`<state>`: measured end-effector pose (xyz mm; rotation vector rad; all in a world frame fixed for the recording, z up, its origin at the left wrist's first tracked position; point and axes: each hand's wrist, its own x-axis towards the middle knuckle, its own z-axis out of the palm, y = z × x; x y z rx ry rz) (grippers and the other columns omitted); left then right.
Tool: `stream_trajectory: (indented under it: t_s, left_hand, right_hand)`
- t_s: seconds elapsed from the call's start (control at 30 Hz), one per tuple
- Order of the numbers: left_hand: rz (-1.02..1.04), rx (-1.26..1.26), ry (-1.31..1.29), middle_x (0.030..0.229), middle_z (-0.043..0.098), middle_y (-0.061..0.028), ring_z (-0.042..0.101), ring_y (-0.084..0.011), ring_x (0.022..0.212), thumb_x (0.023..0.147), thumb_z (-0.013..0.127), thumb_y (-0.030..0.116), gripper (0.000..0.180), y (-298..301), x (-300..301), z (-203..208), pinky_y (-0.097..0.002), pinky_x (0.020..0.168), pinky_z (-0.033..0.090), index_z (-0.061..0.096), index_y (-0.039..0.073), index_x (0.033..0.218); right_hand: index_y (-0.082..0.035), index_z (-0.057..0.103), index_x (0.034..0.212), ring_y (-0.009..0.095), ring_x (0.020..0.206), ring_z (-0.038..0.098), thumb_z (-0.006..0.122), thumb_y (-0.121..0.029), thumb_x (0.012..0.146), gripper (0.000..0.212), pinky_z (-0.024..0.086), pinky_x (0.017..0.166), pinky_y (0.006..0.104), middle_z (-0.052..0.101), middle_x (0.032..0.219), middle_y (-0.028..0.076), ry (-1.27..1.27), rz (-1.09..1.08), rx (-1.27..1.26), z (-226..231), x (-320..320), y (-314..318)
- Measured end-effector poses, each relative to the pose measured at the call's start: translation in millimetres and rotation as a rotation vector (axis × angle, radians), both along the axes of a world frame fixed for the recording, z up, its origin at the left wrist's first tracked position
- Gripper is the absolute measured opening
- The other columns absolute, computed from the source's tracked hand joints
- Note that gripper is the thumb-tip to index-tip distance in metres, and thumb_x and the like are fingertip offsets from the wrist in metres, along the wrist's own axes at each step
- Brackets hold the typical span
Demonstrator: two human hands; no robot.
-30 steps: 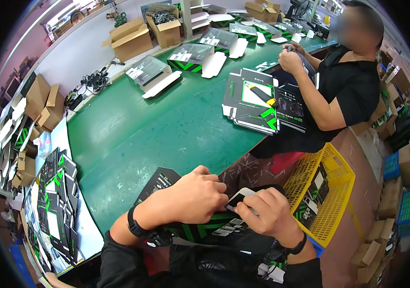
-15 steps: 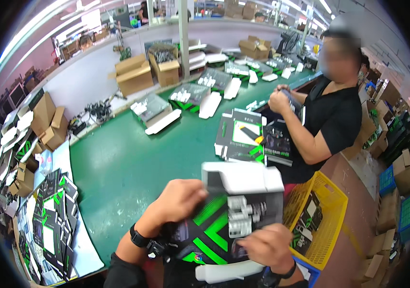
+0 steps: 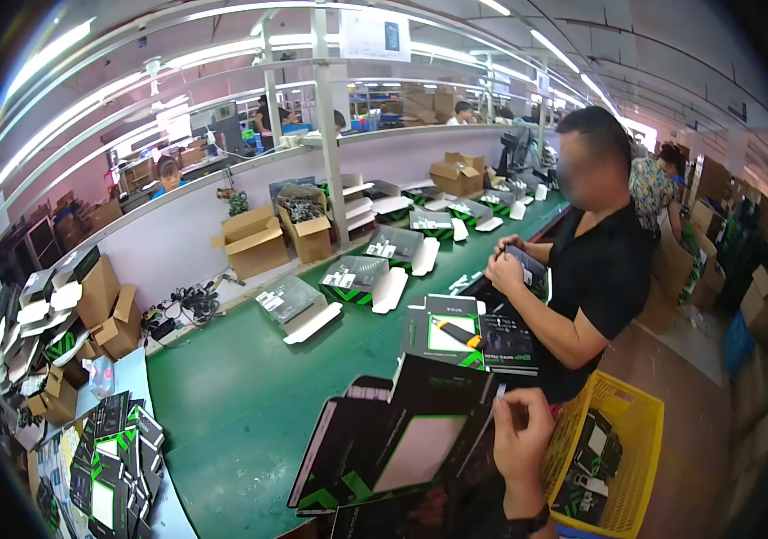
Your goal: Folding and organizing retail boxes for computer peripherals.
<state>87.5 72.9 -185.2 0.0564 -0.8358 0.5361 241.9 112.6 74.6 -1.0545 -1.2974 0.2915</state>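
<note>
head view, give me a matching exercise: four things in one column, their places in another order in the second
Things:
1 black and green box
2 yellow basket
3 brown cardboard carton
4 stack of flat black and green boxes

Places:
A far edge of the green table, by the wall
B in the right hand
C floor, right of the table
D lower left, on a pale surface

Pairs: 1-B, 2-C, 3-A, 4-D

Black-green flat carton [image 3: 411, 436] upright at near bench edge, open black-white boxes [image 3: 354, 278] mid-bench, brown cartons [image 3: 254, 242] along wall.
</note>
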Motion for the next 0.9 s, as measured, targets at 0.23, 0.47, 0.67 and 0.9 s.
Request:
stream_trajectory:
  t_s: [0.23, 0.47, 0.67, 0.9]
  left_hand:
    - [-0.123, 0.012, -0.104, 0.087, 0.050, -0.0040, 0.066, -0.0155, 0.079, 0.105, 0.049, 0.018, 0.012, -23, 11, 17, -0.0329, 0.074, 0.049, 0.050, 0.006, 0.107]
    - [-0.169, 0.031, -0.205, 0.091, 0.053, -0.0066, 0.068, -0.0175, 0.080, 0.106, 0.046, 0.009, 0.009, -27, 18, 32, -0.0332, 0.073, 0.049, 0.050, 0.002, 0.110]
    - [-0.207, -0.039, -0.048, 0.085, 0.050, -0.0054, 0.066, -0.0174, 0.076, 0.107, 0.045, 0.010, 0.010, -37, 3, 55, -0.0333, 0.074, 0.045, 0.051, 0.002, 0.107]
    - [-0.195, 0.017, -0.078, 0.080, 0.046, -0.0051, 0.062, -0.0167, 0.068, 0.108, 0.042, 0.016, 0.018, -33, 1, 48, -0.0336, 0.075, 0.043, 0.049, 0.004, 0.097]
  right_hand:
    - [0.000, 0.062, 0.088, 0.014, 0.070, 0.058, 0.073, -0.002, 0.088, 0.011, 0.045, 0.063, 0.0284, 0.061, 0.083, 0.008, -0.008, -0.076, -0.042, -7, 2, 24]
    - [0.000, 0.063, 0.088, 0.008, 0.069, 0.056, 0.071, -0.001, 0.088, 0.008, 0.046, 0.065, 0.0251, 0.063, 0.078, 0.003, -0.046, -0.084, -0.101, -20, -8, 21]
    - [0.000, 0.063, 0.088, 0.007, 0.069, 0.056, 0.071, -0.001, 0.088, 0.008, 0.046, 0.062, 0.0238, 0.061, 0.078, 0.002, -0.064, 0.018, -0.175, -30, -6, 25]
    - [-0.002, 0.061, 0.090, 0.006, 0.066, 0.052, 0.076, -0.007, 0.086, 0.017, 0.043, 0.060, 0.0239, 0.058, 0.076, 0.000, -0.122, 0.041, -0.093, -27, -10, 23]
